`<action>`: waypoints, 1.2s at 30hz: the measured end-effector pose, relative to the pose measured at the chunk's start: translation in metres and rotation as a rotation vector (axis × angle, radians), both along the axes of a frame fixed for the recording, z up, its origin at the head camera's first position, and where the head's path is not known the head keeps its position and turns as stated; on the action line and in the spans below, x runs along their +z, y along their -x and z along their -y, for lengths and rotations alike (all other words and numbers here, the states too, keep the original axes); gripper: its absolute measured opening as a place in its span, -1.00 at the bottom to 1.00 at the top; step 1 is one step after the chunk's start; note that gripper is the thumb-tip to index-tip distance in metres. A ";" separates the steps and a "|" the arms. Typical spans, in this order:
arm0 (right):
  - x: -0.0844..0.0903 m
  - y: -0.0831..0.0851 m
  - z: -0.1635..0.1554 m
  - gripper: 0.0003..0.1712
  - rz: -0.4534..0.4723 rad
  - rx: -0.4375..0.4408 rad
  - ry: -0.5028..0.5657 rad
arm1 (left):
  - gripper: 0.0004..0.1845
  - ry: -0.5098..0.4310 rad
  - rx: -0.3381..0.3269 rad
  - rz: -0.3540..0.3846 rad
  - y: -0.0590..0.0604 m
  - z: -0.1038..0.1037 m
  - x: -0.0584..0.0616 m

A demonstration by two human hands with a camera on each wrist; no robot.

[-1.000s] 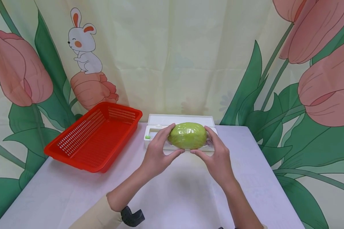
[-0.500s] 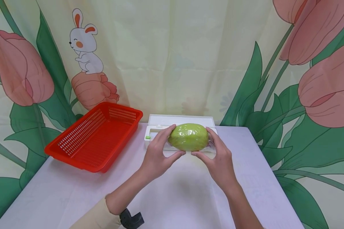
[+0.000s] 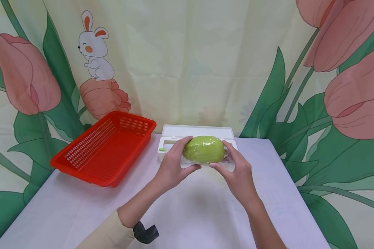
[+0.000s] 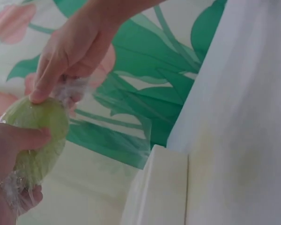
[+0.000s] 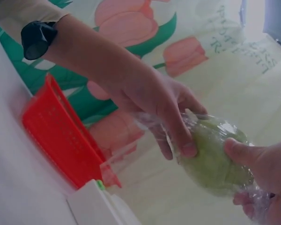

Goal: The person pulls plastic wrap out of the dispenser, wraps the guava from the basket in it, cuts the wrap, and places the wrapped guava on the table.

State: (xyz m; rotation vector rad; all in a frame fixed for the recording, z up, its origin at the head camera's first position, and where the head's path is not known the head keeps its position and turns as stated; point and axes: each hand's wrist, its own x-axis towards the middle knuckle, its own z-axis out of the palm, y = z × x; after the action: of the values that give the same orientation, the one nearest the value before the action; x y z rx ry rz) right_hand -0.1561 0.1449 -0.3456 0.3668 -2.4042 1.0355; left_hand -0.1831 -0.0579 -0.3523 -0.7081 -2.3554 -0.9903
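Observation:
A green oval fruit (image 3: 204, 149), wrapped in clear cling film, is held up between both hands in the head view. My left hand (image 3: 172, 166) grips its left end, fingers behind and thumb at the lower front. At the other end, my right hand (image 3: 238, 174) grips it the same way. Loose film (image 4: 124, 129) trails from the fruit in the left wrist view. Behind and below the fruit lies a white cling film dispenser (image 3: 197, 131) with its lid raised and a green slider (image 5: 100, 184) at its left. The fruit hides part of it.
A red plastic basket (image 3: 103, 157) with slotted sides sits at the table's back left. White cloth covers the table (image 3: 193, 214). A curtain (image 3: 218, 69) printed with tulips and a rabbit hangs behind. A black wrist camera (image 3: 145, 233) is strapped to the left forearm.
Both hands keep their grip on the wrapped fruit, which tilts and dips slightly, then comes back a little. The head view has shifted a little.

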 end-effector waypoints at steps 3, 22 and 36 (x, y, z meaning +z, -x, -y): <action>-0.001 0.001 -0.001 -0.09 0.001 0.002 -0.003 | -0.09 -0.011 -0.044 0.025 0.002 0.001 -0.001; -0.021 0.026 -0.012 -0.11 0.212 0.193 0.145 | -0.17 -0.127 -0.151 0.331 0.017 0.007 -0.008; -0.012 0.019 -0.006 -0.06 0.253 0.240 0.105 | -0.22 -0.116 -0.146 0.619 0.023 0.011 -0.011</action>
State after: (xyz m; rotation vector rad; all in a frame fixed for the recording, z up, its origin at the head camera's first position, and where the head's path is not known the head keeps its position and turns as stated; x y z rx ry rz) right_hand -0.1752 0.1513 -0.3573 0.5251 -2.5581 1.3819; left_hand -0.2062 -0.0692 -0.3632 -0.5925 -2.7523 -1.5790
